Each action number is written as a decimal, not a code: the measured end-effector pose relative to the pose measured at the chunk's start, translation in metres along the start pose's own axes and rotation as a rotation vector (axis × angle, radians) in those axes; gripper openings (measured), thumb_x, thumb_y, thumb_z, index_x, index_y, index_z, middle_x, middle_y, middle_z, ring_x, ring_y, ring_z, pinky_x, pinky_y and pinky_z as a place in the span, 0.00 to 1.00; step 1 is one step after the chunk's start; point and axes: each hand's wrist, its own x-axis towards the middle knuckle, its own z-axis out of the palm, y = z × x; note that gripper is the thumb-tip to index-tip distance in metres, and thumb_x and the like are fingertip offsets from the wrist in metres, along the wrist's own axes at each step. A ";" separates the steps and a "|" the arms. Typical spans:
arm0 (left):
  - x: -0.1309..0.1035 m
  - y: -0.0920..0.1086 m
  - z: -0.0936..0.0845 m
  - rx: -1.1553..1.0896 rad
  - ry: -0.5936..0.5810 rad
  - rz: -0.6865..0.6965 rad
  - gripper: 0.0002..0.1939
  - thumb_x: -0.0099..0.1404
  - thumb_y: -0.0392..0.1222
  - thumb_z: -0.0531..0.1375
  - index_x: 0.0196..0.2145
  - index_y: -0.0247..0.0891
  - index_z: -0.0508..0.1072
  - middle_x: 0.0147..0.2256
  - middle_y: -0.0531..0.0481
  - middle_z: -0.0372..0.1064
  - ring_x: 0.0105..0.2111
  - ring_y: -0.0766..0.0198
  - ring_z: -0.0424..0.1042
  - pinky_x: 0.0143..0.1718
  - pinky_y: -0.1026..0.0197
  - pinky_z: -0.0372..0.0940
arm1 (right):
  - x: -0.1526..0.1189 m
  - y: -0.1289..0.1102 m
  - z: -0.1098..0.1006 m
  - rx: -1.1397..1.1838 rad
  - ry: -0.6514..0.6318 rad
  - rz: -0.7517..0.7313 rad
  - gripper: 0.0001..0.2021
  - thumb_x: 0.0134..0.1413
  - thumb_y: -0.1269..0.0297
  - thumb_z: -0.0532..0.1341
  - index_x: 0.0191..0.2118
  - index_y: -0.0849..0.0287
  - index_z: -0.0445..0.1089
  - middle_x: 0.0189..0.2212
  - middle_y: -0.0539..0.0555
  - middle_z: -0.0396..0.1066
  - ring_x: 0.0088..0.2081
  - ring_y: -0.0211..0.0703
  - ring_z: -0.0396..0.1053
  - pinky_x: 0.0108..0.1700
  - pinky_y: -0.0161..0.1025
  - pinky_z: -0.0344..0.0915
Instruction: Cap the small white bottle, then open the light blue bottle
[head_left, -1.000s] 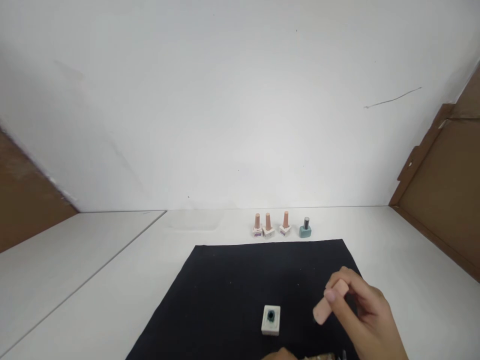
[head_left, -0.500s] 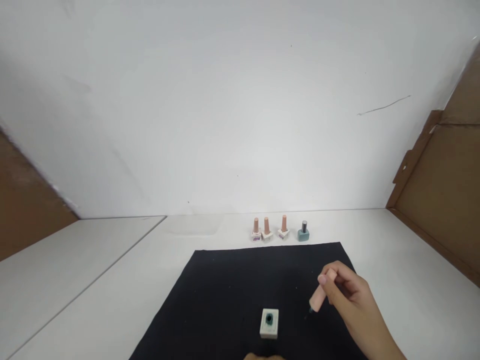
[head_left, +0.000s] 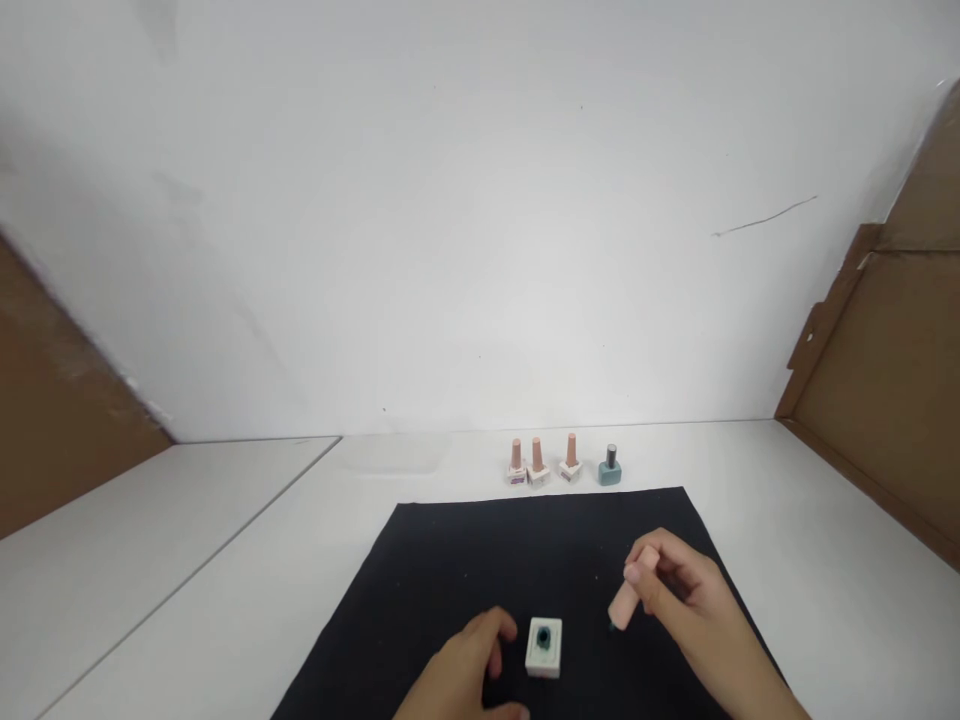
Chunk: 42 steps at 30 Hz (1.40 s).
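Observation:
A white square bottle (head_left: 544, 662) with an open neck smeared dark green stands on the black cloth (head_left: 450, 560). Just left of it is my left hand (head_left: 469, 668), fingers curved and apart, holding nothing and not touching the bottle. To the right, my right hand (head_left: 686, 605) pinches a pink cap (head_left: 634, 590) between thumb and fingers. The cap is tilted, its lower end pointing down and left, with a bit of dark green at the tip above the cloth.
Behind the cloth stand three white bottles with pink caps (head_left: 516, 466), (head_left: 537, 465), (head_left: 571, 460) and a teal bottle (head_left: 610, 473) with a dark cap. Brown cardboard (head_left: 885, 380) is at the right, more (head_left: 60, 400) at the left. A white wall (head_left: 480, 220) rises behind.
My left hand has come up from the bottom edge to the bottle's left side, its fingers now apart. My right hand, with the pink cap, has moved slightly left.

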 end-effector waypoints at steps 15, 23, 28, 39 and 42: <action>0.002 0.024 0.000 -0.105 0.068 0.183 0.17 0.46 0.31 0.58 0.37 0.33 0.74 0.39 0.43 0.74 0.40 0.52 0.68 0.40 0.56 0.58 | -0.008 -0.001 0.009 -0.421 -0.213 -0.383 0.07 0.58 0.73 0.55 0.34 0.56 0.68 0.27 0.50 0.69 0.28 0.40 0.67 0.30 0.33 0.62; 0.001 0.026 0.001 -0.057 0.081 0.192 0.19 0.46 0.30 0.57 0.38 0.32 0.75 0.38 0.43 0.74 0.38 0.53 0.69 0.40 0.56 0.61 | -0.009 -0.009 0.012 -0.492 -0.321 -0.428 0.08 0.59 0.75 0.56 0.32 0.56 0.68 0.28 0.51 0.71 0.29 0.40 0.69 0.32 0.32 0.63; -0.001 0.026 0.001 -0.028 0.082 0.218 0.19 0.48 0.31 0.58 0.40 0.31 0.75 0.40 0.41 0.74 0.40 0.51 0.69 0.43 0.53 0.62 | -0.008 -0.005 0.014 -0.587 -0.349 -0.466 0.09 0.59 0.76 0.55 0.30 0.57 0.66 0.28 0.51 0.70 0.27 0.39 0.67 0.29 0.31 0.62; 0.005 0.009 0.014 -0.396 0.188 0.511 0.13 0.52 0.35 0.58 0.38 0.36 0.73 0.33 0.48 0.65 0.32 0.61 0.66 0.34 0.61 0.62 | -0.008 -0.003 0.006 -0.736 -0.270 -0.557 0.16 0.52 0.85 0.51 0.36 0.56 0.68 0.29 0.51 0.73 0.28 0.42 0.70 0.30 0.35 0.67; 0.001 0.015 0.013 -0.693 0.113 0.446 0.09 0.51 0.37 0.61 0.32 0.35 0.73 0.30 0.53 0.59 0.27 0.66 0.61 0.27 0.65 0.57 | -0.008 -0.002 0.001 -0.775 -0.195 -0.610 0.19 0.50 0.86 0.49 0.37 0.56 0.68 0.29 0.53 0.74 0.28 0.43 0.71 0.29 0.36 0.69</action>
